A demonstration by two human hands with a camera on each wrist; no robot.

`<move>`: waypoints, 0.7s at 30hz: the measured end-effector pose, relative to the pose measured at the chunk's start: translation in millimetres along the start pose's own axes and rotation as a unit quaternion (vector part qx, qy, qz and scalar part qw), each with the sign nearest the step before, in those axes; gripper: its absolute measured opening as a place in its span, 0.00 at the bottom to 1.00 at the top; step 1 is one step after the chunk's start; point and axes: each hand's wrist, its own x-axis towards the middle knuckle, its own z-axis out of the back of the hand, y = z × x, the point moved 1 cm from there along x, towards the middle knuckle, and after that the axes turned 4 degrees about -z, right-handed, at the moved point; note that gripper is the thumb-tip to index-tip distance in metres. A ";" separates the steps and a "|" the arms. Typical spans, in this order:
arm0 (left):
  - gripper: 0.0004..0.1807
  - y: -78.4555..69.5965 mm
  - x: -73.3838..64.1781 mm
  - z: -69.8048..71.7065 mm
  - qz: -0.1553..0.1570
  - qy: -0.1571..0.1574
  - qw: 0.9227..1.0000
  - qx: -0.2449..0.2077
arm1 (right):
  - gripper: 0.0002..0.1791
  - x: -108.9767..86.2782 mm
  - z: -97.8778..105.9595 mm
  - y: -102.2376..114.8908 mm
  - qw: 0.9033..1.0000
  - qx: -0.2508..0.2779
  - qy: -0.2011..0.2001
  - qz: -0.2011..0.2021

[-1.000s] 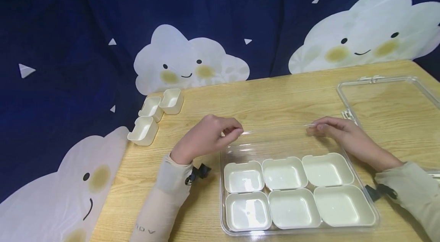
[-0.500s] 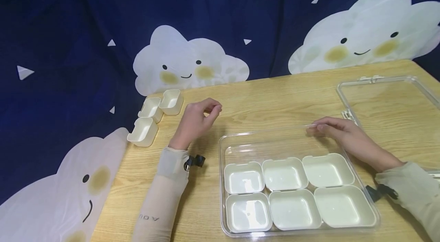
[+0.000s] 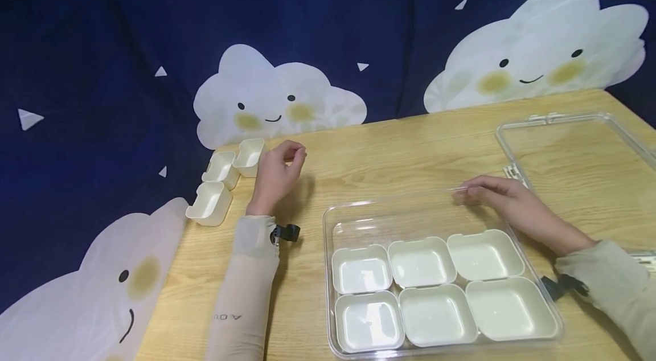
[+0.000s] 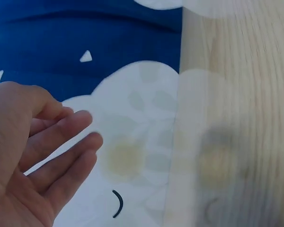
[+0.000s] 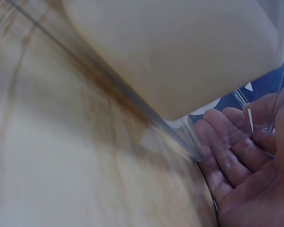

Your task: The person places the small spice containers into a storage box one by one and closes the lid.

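Note:
A clear plastic storage box stands on the table, with several cream bins set in two rows along its near part. My right hand grips the box's far right corner. In the right wrist view, its fingers lie along the outside of the transparent wall and the thumb is at the rim. My left hand is in the air over the table and holds nothing, its fingers loosely bent. Close to its left are three loose cream bins: a back one, a middle one and a front one.
A clear lid with latches lies flat on the wooden table at the right. Behind the table and along its left side hangs a dark blue curtain with smiling clouds.
My left hand has left the box's far rim and moved left and away toward the loose bins. The right hand stays at the box corner. The view has shifted slightly.

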 end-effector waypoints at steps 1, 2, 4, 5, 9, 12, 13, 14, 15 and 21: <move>0.13 2.2 1.0 -1.0 0.004 -0.005 1.000 -0.001 | 0.19 0.2 0.0 -0.4 1.000 -0.001 0.001 0.004; 0.13 3.9 2.2 -2.2 0.006 -0.010 1.000 -0.001 | 0.18 0.2 0.0 -0.7 1.000 0.001 0.002 0.007; 0.15 6.2 5.1 -4.2 0.012 -0.022 1.000 -0.004 | 0.18 0.2 0.3 -1.1 1.000 0.000 0.001 0.011; 0.16 6.9 6.6 -4.9 0.016 -0.028 0.999 -0.004 | 0.18 0.1 0.4 -1.3 1.000 -0.001 0.001 0.013; 0.19 9.5 12.1 -4.7 0.028 -0.049 0.998 0.002 | 0.18 -0.3 1.4 -0.4 1.000 -0.006 0.002 0.014; 0.21 13.1 14.5 -1.6 0.044 -0.045 0.998 0.021 | 0.18 -1.3 2.0 0.7 1.000 -0.008 -0.002 0.004; 0.22 15.1 14.6 0.0 0.052 -0.042 0.997 0.031 | 0.18 -1.3 1.8 1.4 1.000 -0.009 -0.001 0.001; 0.22 17.7 14.7 1.5 0.061 -0.041 0.996 0.042 | 0.19 -1.3 1.4 1.9 1.000 -0.011 0.000 -0.005; 0.22 20.7 14.7 3.0 0.072 -0.039 0.995 0.054 | 0.19 -1.0 1.0 2.2 1.000 -0.012 0.002 -0.010; 0.25 38.7 15.8 6.3 0.142 -0.035 0.986 0.075 | 0.21 -1.3 0.0 2.8 1.000 -0.007 0.007 -0.026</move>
